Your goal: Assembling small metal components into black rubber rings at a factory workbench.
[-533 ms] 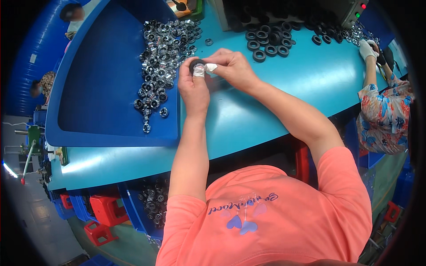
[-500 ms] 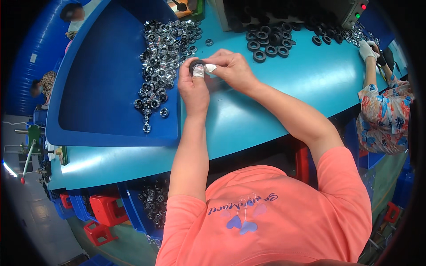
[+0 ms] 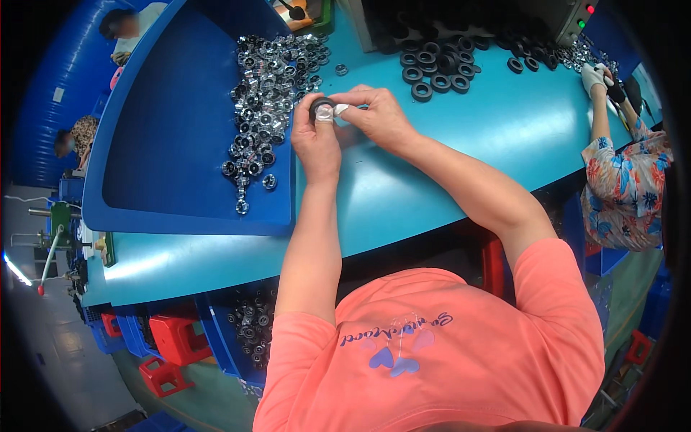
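Observation:
Above the near right edge of the blue bin, my left hand (image 3: 315,140) is closed round a small black rubber tyre (image 3: 322,104). Its taped thumb presses on the tyre's face; whether a hub sits inside is hidden. My right hand (image 3: 381,119) meets the tyre from the right, fingers bent and taped thumb pinching at its rim. To the left of my hands, shiny silver wheel hubs (image 3: 266,119) with dark centres lie heaped in the bin's right part. Loose black tyres (image 3: 446,65) are piled on the table farther right.
The large blue bin (image 3: 180,222) stands on the turquoise table (image 3: 446,155). A metal machine housing (image 3: 572,25) with lit buttons is at the back. At right, a co-worker's gloved hands (image 3: 596,78) are near more small parts. Red stools (image 3: 176,338) stand below left.
Both hands stay on the tyre with only slight finger movement. The whole view has shifted a little; the co-worker's hands at the right have moved slightly.

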Motion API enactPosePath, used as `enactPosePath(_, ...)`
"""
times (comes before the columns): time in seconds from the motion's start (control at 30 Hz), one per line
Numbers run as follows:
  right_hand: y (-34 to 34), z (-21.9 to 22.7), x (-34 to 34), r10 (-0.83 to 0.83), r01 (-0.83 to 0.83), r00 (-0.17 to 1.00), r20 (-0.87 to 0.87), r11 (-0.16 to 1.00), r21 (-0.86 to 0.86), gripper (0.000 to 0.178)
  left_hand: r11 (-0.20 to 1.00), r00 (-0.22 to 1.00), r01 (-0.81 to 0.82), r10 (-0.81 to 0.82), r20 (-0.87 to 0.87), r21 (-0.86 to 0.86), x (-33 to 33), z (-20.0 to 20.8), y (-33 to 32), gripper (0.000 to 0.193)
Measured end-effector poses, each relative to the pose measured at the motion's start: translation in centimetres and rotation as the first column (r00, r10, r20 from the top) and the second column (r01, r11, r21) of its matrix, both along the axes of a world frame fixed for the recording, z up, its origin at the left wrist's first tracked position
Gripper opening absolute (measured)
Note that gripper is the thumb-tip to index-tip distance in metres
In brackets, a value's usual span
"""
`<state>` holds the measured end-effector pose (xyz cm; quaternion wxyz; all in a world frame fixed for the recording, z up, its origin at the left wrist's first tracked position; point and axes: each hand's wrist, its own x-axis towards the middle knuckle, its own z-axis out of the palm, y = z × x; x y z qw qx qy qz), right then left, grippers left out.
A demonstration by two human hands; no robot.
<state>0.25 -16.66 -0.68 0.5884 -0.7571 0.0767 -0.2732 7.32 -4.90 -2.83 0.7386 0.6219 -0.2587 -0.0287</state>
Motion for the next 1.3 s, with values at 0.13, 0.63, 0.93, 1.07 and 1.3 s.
enactPosePath(0.13, 1.0, 0.0, -0.1, -0.031, 0.031, 1.000, -0.003, 0.999, -0.045, 0.028, 0.997, 0.997, -0.078, 0.078, 0.009, 0.007, -0.3, 0.1, 0.2, 0.021)
enactPosePath(0.63, -0.6, 0.8, -0.3, 0.146, -0.139, 0.986, -0.083, 0.986, 0.087, 0.031, 0.995, 0.954, 0.100, -0.097, -0.283, -0.003, 0.4, 1.5, 0.8, 0.028)
enactPosePath(0.93, -1.1, 0.6, 0.5, 0.265, -0.197, 0.962, -0.066, 0.842, 0.502, 0.038, 0.973, 0.947, 0.224, -0.231, -0.224, -0.053, -0.2, 1.9, 0.8, 0.055)
enactPosePath(1.07, -1.3, 0.5, 0.3, 0.274, -0.214, 0.959, -0.066, 0.861, 0.461, 0.038, 0.978, 0.967, 0.202, -0.190, -0.167, 0.055, -0.4, 2.2, 0.5, 0.054)
enactPosePath(1.3, -2.1, -0.2, 1.0, 0.240, -0.142, 0.950, -0.200, 0.903, 0.406, 0.030, 0.965, 0.975, 0.218, -0.209, -0.076, 0.144, -0.6, 0.8, 0.1, 0.051)
